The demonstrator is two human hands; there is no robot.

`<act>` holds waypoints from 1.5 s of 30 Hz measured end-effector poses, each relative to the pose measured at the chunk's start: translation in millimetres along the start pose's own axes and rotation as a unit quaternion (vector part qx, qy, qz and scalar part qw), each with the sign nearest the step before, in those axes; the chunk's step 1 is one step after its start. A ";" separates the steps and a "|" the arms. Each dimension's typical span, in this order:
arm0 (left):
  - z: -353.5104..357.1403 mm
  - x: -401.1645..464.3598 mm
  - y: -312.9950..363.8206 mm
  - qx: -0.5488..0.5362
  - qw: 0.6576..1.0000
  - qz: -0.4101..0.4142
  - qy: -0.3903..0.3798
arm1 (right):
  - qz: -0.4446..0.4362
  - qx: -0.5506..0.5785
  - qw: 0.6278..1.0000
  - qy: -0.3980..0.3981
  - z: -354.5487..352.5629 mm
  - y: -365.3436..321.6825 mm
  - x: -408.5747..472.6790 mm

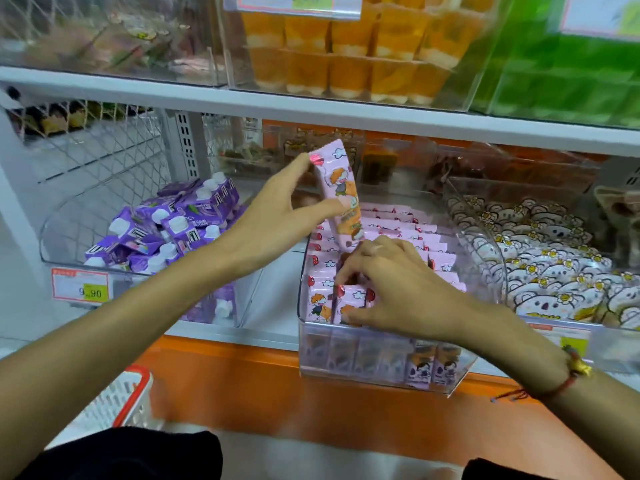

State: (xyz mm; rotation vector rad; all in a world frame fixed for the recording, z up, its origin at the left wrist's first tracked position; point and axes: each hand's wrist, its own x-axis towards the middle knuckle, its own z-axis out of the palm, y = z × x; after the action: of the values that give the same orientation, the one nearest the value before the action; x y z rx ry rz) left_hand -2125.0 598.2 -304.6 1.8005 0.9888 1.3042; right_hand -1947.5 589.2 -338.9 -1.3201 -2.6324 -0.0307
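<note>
**Pink packet lifted over its bin**

The pink packet (337, 192) stands almost upright just above the clear bin (381, 370), with open room to its left and the white shelf board (311, 105) close overhead. The left hand (284, 206) pinches it between fingertips and thumb. It is long, crimped at the top and printed with a cartoon child and clouds. The right hand (391, 282) curls round a front-row packet (349, 299) inside the bin. Purple cartons (166, 230) lie to the left and koala packets (554, 271) to the right. An orange ledge (277, 393) and a white basket (117, 400) sit below.

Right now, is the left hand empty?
No: the left hand pinches a pink packet held up over the clear bin, while the right hand grips a second packet in the bin.
</note>
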 end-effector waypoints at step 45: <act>24.7 2.8 2.8 0.207 0.976 0.029 0.061 | 0.055 0.328 0.924 0.189 -10.7 -2.0 -26.2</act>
State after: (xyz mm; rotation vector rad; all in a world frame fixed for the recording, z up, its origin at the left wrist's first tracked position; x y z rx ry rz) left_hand -2100.1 596.9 -307.2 2.0876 1.3659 1.3295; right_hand -1932.1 566.1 -333.1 -1.0770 -1.9738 0.5130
